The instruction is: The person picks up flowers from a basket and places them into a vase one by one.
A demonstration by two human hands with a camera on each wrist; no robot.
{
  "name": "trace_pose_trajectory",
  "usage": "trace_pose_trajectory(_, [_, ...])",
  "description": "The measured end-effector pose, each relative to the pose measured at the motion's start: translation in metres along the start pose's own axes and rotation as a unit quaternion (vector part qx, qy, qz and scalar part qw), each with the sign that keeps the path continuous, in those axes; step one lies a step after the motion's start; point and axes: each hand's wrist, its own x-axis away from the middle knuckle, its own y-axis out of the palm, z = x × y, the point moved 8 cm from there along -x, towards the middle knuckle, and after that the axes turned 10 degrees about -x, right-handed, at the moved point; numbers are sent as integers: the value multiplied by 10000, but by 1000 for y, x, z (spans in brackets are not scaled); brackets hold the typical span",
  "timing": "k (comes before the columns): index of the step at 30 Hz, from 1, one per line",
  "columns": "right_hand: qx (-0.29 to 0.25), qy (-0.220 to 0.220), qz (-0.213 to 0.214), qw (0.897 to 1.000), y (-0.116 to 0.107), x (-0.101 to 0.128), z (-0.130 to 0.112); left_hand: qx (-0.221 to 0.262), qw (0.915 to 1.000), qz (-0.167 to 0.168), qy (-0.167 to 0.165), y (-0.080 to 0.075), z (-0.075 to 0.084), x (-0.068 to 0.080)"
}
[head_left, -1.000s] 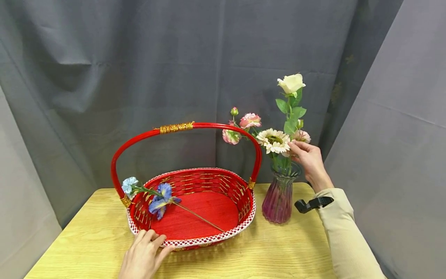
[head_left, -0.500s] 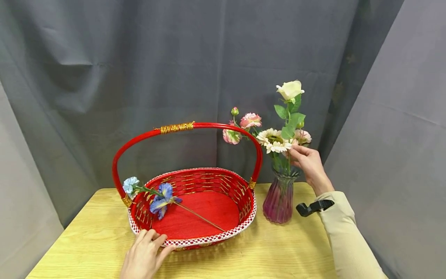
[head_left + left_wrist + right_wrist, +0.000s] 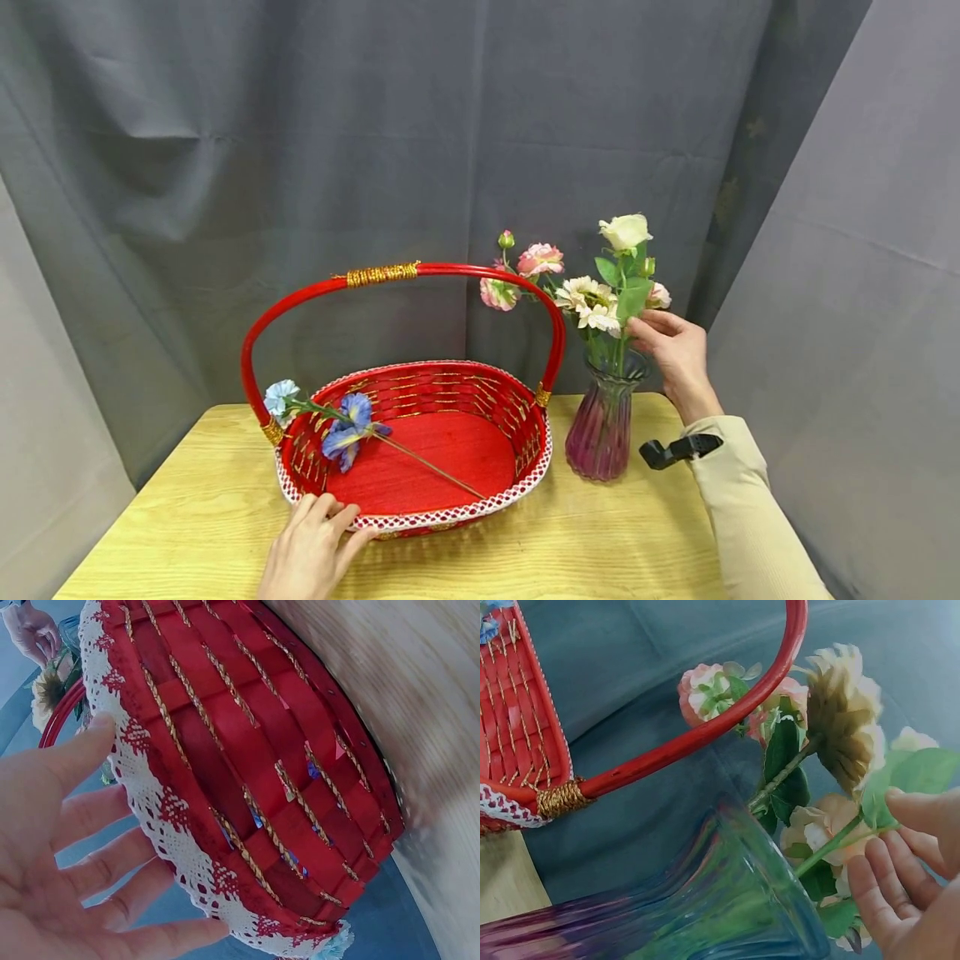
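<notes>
At the front of the red woven basket (image 3: 457, 450), my left hand (image 3: 311, 546) holds the white lace rim, its middle fingers hooked over the edge; the left wrist view shows the thumb against the lace. Inside lie a blue iris (image 3: 347, 433) and a light-blue flower (image 3: 280, 398), the latter leaning out past the left rim. My right hand (image 3: 675, 354) pinches the leafy stem of a white rose (image 3: 625, 232) above the purple-tinted glass vase (image 3: 600, 429). Its stem (image 3: 826, 850) enters the vase mouth. A cream daisy-like flower (image 3: 585, 298) stands beside the fingers.
Pink flowers (image 3: 540, 259) from the vase reach left behind the basket's tall red handle (image 3: 480, 271). Basket and vase stand close together on a wooden table (image 3: 600, 550). Grey curtains (image 3: 360, 125) hang behind and on both sides.
The white rose has come down, its stem sinking further into the vase. My right hand has shifted slightly down and right, and the daisy-like flower has tilted. The left hand stays on the basket.
</notes>
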Motion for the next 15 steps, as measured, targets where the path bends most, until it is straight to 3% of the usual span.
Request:
trace_pose_trajectory(8, [-556,-123,933,9940,-17,5,-10,62,9999,126,70,-1,0,-1])
trace_pose_trajectory(15, [-594,-188,677,9958,-9,11,-21,29,9999,120,57,-1,0,0])
